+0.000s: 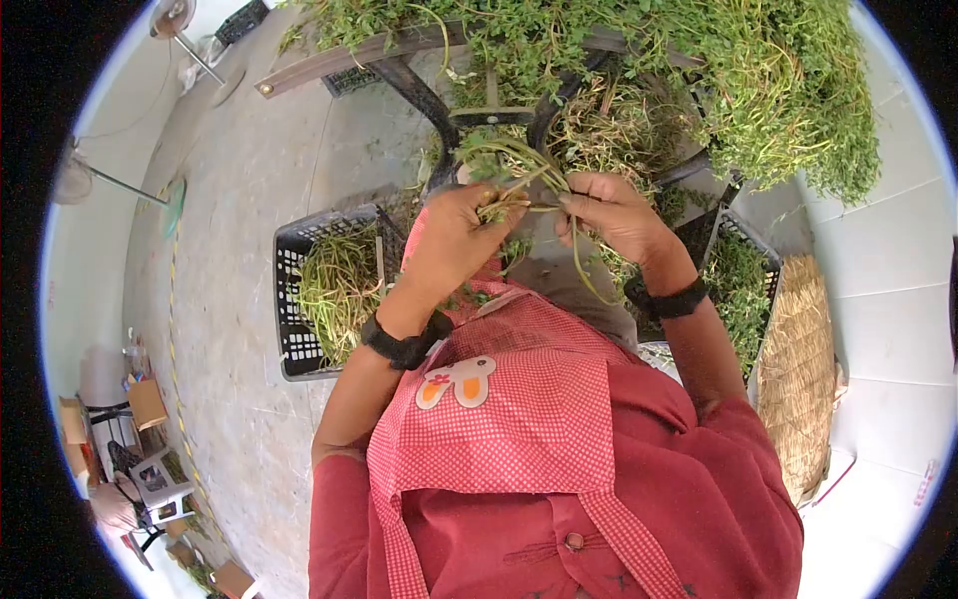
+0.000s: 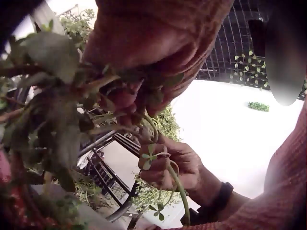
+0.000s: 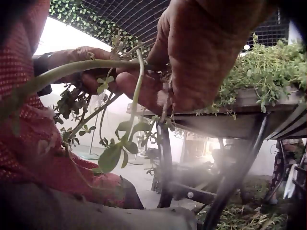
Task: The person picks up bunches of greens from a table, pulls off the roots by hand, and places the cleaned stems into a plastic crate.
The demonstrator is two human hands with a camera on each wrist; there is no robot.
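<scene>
In the head view the left hand [image 1: 454, 240] pinches a small bunch of green stems [image 1: 514, 190] above the lap. Close to its right, the right hand [image 1: 619, 222] grips the same stems between thumb and fingers, and one long stem [image 1: 579, 260] hangs below it. The left wrist view shows the left hand [image 2: 153, 38] large at the top, leaves beside it, and the right hand [image 2: 175, 167] lower down with a stem across it. In the right wrist view, leafy stems [image 3: 136, 91] hang from the right hand [image 3: 201, 57]; the left hand [image 3: 76, 62] is behind them.
A table edge [image 1: 349, 62] heaped with green plants [image 1: 788, 90] runs across the top. Black crates of stems [image 1: 334, 290] and leaves [image 1: 738, 299] stand on either side of the lap. Cut stems [image 1: 619, 130] lie under the table, and a woven mat [image 1: 798, 369] stands right.
</scene>
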